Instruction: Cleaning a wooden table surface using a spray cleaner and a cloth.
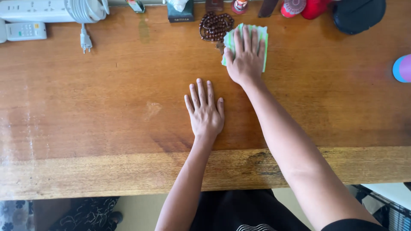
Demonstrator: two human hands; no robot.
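Big wooden table [107, 98] fills the view, thick pale front edge, worn glossy top with a faint smear left of centre. Person stands at the near edge, dark clothing below.

Right hand [246, 55] is reached far across, palm down, fingers spread flat on a green-and-white cloth [262, 38], pressing it to the tabletop near the back edge. Cloth sticks out around the fingertips and on the right side.

Left hand [205, 109] lies flat on bare wood mid-table, fingers spread wide, holding nothing, well apart from the cloth.

Along the back edge: white power strip [32, 10] with coiled white cord and plug [84, 42] hanging onto the table, dark round cap-like object [358, 15] far right, white remote [25, 31] under the strip, brown bead string [214, 25] just left of the cloth, touching or nearly touching it, red items [308, 7], small dark base [180, 15]. Blue-and-purple round thing [402, 68] cut off at right edge.
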